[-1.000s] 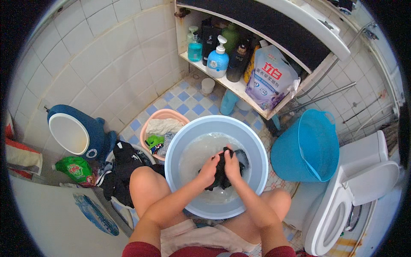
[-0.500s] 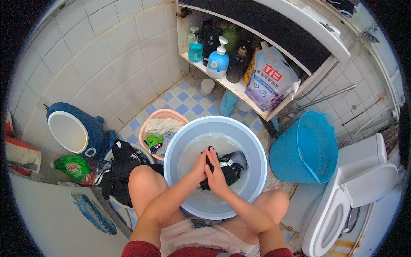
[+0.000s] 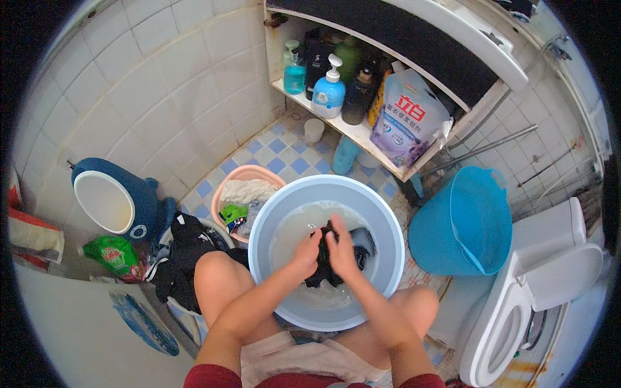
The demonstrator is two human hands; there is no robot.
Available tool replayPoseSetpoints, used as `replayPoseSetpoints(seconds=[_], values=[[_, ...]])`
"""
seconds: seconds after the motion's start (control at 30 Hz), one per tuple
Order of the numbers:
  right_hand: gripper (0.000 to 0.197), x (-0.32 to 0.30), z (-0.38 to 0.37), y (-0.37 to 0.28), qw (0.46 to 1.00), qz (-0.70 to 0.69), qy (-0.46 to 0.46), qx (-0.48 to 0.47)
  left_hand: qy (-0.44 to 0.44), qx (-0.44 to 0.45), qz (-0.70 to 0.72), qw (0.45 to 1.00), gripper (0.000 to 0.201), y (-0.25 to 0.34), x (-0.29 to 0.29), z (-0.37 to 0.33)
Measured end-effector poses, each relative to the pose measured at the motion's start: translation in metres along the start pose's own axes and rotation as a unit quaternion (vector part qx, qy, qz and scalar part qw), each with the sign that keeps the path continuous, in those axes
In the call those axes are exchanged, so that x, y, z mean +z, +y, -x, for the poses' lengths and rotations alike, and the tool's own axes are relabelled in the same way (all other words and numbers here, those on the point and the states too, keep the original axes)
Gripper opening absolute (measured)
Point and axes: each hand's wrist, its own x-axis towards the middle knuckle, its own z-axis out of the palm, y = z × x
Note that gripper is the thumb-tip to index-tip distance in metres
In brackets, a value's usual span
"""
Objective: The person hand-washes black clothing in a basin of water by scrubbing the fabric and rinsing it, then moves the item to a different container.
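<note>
- As I look down from the head view, the black garment [image 3: 325, 262] lies in the pale blue basin [image 3: 392, 252], bunched between my two hands and partly in the cloudy water [image 3: 288, 229].
- My left hand [image 3: 306, 252] is clenched on the near-left part of the cloth, thumb uppermost.
- My right hand [image 3: 342, 251] presses against the cloth from the other side, palm facing its partner; it is blurred, so I cannot tell whether those fingers are closed around it.
- Right of my hands, more dark cloth spreads toward the basin's right wall; whether it is the same piece I cannot tell.
- My knees flank the basin's near rim.
- Just beyond the basin's upper-left rim, a pink tub [image 3: 252, 169] holds a whitish cloth [image 3: 246, 191] at its far edge and a bright green cloth [image 3: 233, 213] nearer me.
- Beside my left knee, dark clothes [image 3: 182, 252] heap over the edge of a pale container [image 3: 220, 226].
- Off the basin's right rim, a turquoise bucket [image 3: 440, 233] stands on the tiled floor [image 3: 276, 146], with the white toilet [image 3: 479, 368] nearer me.
- Past the basin's far rim, the open shelf of a cabinet [image 3: 394, 42] carries a blue pump bottle [image 3: 328, 97] by its front edge and a white-and-purple pouch [image 3: 411, 119] toward its right end.
</note>
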Motion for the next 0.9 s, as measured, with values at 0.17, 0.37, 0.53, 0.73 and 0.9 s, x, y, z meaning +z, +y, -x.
replayPoseSetpoints(seconds=[0.17,0.37,0.53,0.73,0.9], values=[[0.033,-0.040,-0.031,0.062,0.959,-0.207,0.129,0.147,-0.034,0.108,-0.177,0.978,0.045,-0.004,-0.001,-0.019],[0.035,-0.061,-0.024,-0.004,0.900,-0.384,0.042,0.200,-0.002,0.268,-0.475,0.838,0.057,0.031,0.006,0.011],[0.034,-0.076,-0.030,-0.005,0.897,-0.378,-0.011,0.227,0.003,0.268,-0.406,0.874,0.039,0.040,-0.003,0.005],[0.042,-0.042,-0.009,-0.039,0.995,-0.098,0.017,0.001,0.024,0.153,-0.070,0.986,0.043,0.026,0.003,0.005],[0.053,-0.006,0.017,-0.027,0.995,-0.027,-0.048,-0.082,-0.060,0.145,-0.089,0.984,0.045,0.009,0.015,0.014]])
